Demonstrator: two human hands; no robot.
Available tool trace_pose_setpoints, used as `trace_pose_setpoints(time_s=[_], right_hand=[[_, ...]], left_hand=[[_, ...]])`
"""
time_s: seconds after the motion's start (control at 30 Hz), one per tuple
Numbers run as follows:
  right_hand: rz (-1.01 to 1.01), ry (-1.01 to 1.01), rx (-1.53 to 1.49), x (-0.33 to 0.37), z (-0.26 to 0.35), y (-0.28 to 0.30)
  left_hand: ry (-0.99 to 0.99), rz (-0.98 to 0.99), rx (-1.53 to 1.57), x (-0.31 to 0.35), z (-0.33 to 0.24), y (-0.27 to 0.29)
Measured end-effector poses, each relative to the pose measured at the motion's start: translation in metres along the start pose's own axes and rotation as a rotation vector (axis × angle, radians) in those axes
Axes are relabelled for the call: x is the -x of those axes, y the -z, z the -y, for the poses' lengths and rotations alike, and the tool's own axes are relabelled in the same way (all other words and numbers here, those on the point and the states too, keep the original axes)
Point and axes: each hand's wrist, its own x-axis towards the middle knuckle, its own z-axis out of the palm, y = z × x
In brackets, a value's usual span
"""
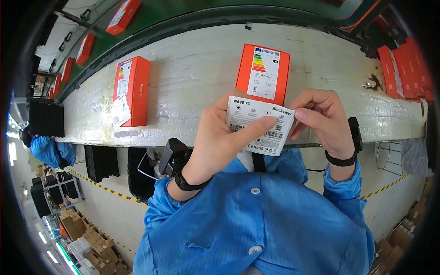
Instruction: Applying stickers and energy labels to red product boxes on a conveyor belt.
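Between my hands is a white printed label (261, 120) with icons and a barcode. My left hand (229, 128) grips its left side, thumb lying across the printed face. At the label's upper right corner, the thumb and bent fingers of my right hand (323, 119) pinch the edge. Just beyond the label, an orange box (282, 68) with a coloured energy sticker lies on the bench, its near end partly hidden by the label and my left hand. Another orange box (140, 96) lies to the left; a white label (121, 111) sits slantwise on its near end.
The bench (192, 73) has a wrapped, silvery-white top. Several orange boxes (403, 68) stand together at its right end. More orange boxes (85, 49) line the green conveyor (174, 16) beyond. A black bin (46, 119) is at the left end, near another person's blue sleeve (50, 151).
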Motion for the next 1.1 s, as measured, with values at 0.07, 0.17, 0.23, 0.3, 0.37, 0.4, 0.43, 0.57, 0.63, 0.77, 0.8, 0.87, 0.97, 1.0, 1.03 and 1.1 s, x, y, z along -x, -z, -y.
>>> trace_pose_setpoints(time_s=[0.07, 0.17, 0.23, 0.3, 0.37, 0.4, 0.43, 0.57, 0.63, 0.77, 0.8, 0.87, 0.97, 1.0, 1.03, 1.1], right_hand=[[0.075, -0.014, -0.044, -0.005, -0.001, -0.003], [0.208, -0.060, -0.208, -0.015, -0.008, -0.010], [0.284, -0.118, -0.262, -0.018, -0.014, -0.016], [-0.091, 0.026, 0.066, -0.014, -0.016, -0.021], [-0.131, 0.161, 0.166, -0.007, -0.017, -0.025], [-0.080, 0.153, 0.257, -0.006, -0.019, -0.028], [-0.067, 0.072, 0.285, -0.004, -0.020, -0.030], [-0.180, 0.228, 0.361, -0.012, -0.020, -0.034], [-0.254, 0.314, 0.371, -0.016, -0.018, -0.039], [-0.163, 0.301, 0.561, -0.018, -0.020, -0.071], [-0.063, 0.249, 0.617, -0.017, -0.021, -0.081], [0.061, 0.233, 0.650, -0.019, -0.024, -0.097], [0.158, 0.176, 0.643, -0.024, -0.026, -0.103], [0.166, 0.157, 0.596, -0.026, -0.026, -0.100], [0.101, 0.213, 0.611, -0.026, -0.026, -0.097], [-0.039, 0.314, 0.625, -0.025, -0.025, -0.087]], left_hand=[[-0.055, 0.052, 0.014, 0.000, 0.001, 0.001], [-0.225, 0.217, -0.101, 0.001, 0.004, 0.005], [-0.223, 0.178, -0.055, 0.002, 0.008, 0.007], [-0.123, -0.037, 0.096, 0.008, 0.010, 0.006], [-0.092, -0.126, 0.102, 0.014, 0.010, 0.012], [-0.093, -0.127, 0.112, 0.018, 0.012, 0.015], [-0.082, -0.118, 0.131, 0.022, 0.013, 0.020], [-0.083, -0.341, -0.139, 0.065, 0.019, 0.059], [-0.036, -0.739, -0.142, 0.094, 0.024, 0.081], [-0.131, -0.823, 0.029, 0.124, 0.034, 0.099], [-0.160, -0.710, -0.041, 0.125, 0.036, 0.095], [-0.203, -0.594, -0.064, 0.118, 0.040, 0.083], [-0.312, -0.386, -0.080, 0.101, 0.047, 0.072], [-0.299, -0.378, -0.095, 0.098, 0.049, 0.072], [-0.369, -0.354, -0.084, 0.099, 0.051, 0.074], [-0.388, -0.409, -0.138, 0.108, 0.055, 0.088]])
